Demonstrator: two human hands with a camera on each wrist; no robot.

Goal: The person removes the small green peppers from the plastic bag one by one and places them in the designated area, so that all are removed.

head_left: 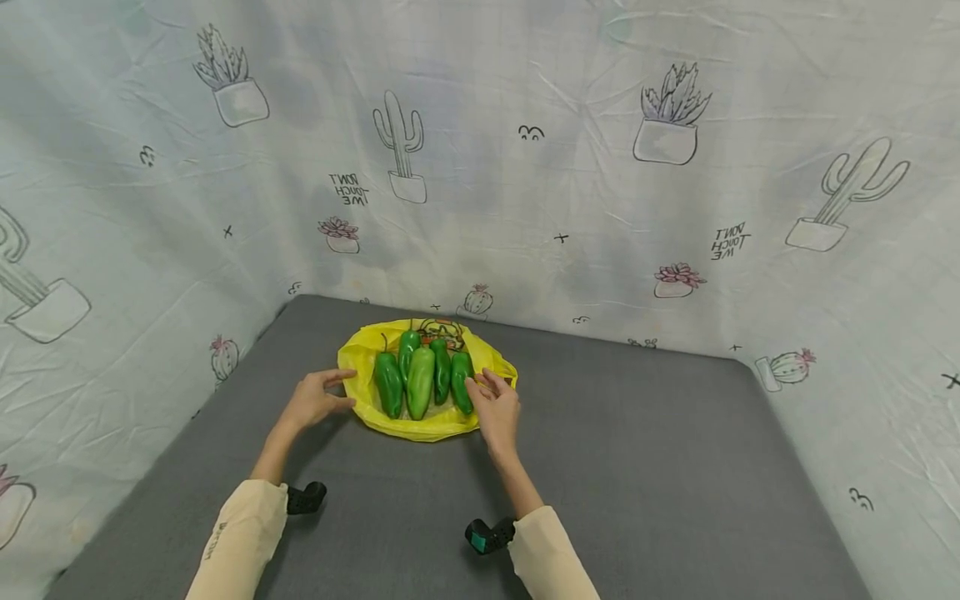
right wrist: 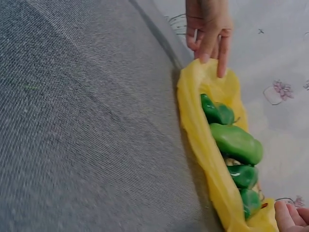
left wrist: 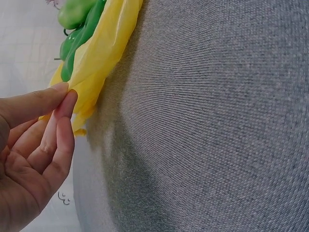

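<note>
A yellow plastic bag [head_left: 431,430] lies with its mouth spread wide and its rim rolled down. Several green peppers sit inside it, a paler green pepper [head_left: 420,383] in the middle and a dark green pepper [head_left: 388,385] at the left. My left hand [head_left: 313,402] pinches the bag's left edge between thumb and fingers; the left wrist view shows the thumb tip [left wrist: 60,88] right at the yellow plastic. At the opposite edge, my right hand [head_left: 498,414] holds the rim beside the rightmost pepper [head_left: 462,382]. Only its fingertips [right wrist: 285,217] show in the right wrist view.
The bag rests on a grey cloth-covered table [head_left: 637,467], toward its far edge. Behind and at both sides hangs a pale curtain [head_left: 480,167] printed with potted cacti. Black wrist devices are strapped below both hands, at the cream sleeves [head_left: 251,521].
</note>
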